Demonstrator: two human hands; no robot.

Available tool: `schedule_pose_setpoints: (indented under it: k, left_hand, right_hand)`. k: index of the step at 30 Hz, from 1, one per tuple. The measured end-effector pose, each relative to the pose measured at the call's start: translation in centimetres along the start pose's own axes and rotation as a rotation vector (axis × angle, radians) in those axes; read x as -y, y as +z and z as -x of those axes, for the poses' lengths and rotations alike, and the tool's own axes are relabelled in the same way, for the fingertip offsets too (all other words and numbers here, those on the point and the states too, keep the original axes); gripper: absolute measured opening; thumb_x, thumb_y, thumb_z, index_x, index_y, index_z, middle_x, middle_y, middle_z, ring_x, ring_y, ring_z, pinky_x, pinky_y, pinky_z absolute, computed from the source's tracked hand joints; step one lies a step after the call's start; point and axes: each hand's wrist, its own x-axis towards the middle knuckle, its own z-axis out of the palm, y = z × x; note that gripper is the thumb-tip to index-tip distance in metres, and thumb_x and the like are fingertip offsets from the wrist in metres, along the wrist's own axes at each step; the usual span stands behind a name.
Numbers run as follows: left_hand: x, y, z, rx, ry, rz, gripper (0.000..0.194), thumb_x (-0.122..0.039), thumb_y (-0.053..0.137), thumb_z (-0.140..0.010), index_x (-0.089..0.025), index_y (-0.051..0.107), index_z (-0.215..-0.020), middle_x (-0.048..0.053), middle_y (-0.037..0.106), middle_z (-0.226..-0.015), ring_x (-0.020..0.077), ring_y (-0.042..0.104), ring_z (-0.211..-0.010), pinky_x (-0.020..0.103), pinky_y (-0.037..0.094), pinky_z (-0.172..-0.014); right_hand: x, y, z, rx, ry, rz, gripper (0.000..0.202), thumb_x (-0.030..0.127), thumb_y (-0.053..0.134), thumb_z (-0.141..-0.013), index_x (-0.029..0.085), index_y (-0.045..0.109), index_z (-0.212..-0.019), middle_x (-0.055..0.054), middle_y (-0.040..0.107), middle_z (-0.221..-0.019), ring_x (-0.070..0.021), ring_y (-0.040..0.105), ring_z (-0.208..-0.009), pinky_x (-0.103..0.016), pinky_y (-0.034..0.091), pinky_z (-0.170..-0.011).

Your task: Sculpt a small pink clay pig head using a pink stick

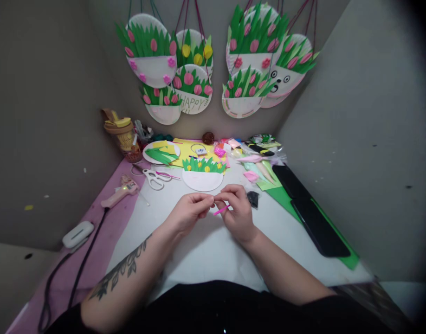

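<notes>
My left hand (191,209) is closed in a pinch, its fingertips meeting those of my right hand above the white table cover. What lies between the left fingertips is too small to make out. My right hand (238,213) is closed around a thin pink strip (221,210), whose end sticks out below the fingers. Just beyond both hands lies a white half-round plate piece (203,180) with green paper grass (205,165) and small yellow flowers along its upper edge.
Scissors (153,178) and a pink glue gun (119,194) lie at the left, near a cup (124,139). Black flat panels (319,227) rest on green paper at the right. Finished plate baskets (152,51) hang on the back wall.
</notes>
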Motion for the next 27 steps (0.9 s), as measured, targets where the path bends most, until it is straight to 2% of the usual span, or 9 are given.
schedule_pose_setpoints:
  k: [8, 14, 19, 23, 27]
  left_hand:
    - [0.01, 0.17, -0.09, -0.037, 0.021, 0.008, 0.036, -0.045, 0.082, -0.058, -0.012, 0.068, -0.064, -0.005, 0.047, -0.052, 0.0039, 0.033, -0.048, 0.021, 0.022, -0.049]
    - [0.03, 0.19, -0.02, -0.022, -0.028, 0.101, 0.033, -0.037, 0.084, -0.058, -0.013, 0.072, -0.077, -0.001, 0.059, -0.066, 0.0043, 0.041, -0.053, 0.02, 0.029, -0.053]
    - [0.06, 0.09, 0.03, 0.02, -0.016, 0.118, 0.033, -0.037, 0.082, -0.063, -0.013, 0.074, -0.084, 0.001, 0.062, -0.071, 0.0066, 0.047, -0.06, 0.021, 0.033, -0.058]
    - [0.22, -0.02, 0.01, 0.045, -0.007, 0.079, 0.036, -0.04, 0.081, -0.065, -0.013, 0.075, -0.088, 0.002, 0.062, -0.072, 0.0068, 0.045, -0.06, 0.022, 0.033, -0.059]
    - [0.26, -0.12, -0.01, 0.01, 0.023, -0.002, 0.033, -0.038, 0.082, -0.062, -0.012, 0.074, -0.081, -0.002, 0.058, -0.062, 0.0048, 0.04, -0.053, 0.022, 0.028, -0.055]
  right_hand:
    - [0.0, 0.22, 0.19, -0.027, -0.045, 0.033, 0.013, 0.012, 0.056, -0.086, 0.021, 0.062, -0.092, -0.005, 0.053, -0.093, -0.0174, 0.058, -0.087, -0.034, 0.052, -0.077]
    - [0.04, 0.25, 0.21, -0.036, -0.011, -0.01, 0.013, 0.013, 0.055, -0.087, 0.022, 0.061, -0.093, -0.005, 0.053, -0.093, -0.0176, 0.058, -0.087, -0.035, 0.051, -0.078]
    - [-0.02, 0.18, 0.19, -0.035, -0.008, 0.008, 0.014, 0.014, 0.056, -0.088, 0.024, 0.063, -0.096, -0.005, 0.054, -0.093, -0.018, 0.059, -0.087, -0.036, 0.052, -0.077]
    - [-0.08, 0.18, 0.16, -0.041, -0.016, 0.006, 0.014, 0.013, 0.057, -0.087, 0.023, 0.064, -0.095, -0.005, 0.053, -0.094, -0.0175, 0.059, -0.087, -0.035, 0.051, -0.077]
    - [0.04, 0.24, 0.17, -0.023, -0.017, -0.008, 0.014, 0.013, 0.056, -0.087, 0.023, 0.063, -0.094, -0.005, 0.052, -0.094, -0.0172, 0.058, -0.087, -0.035, 0.051, -0.077]
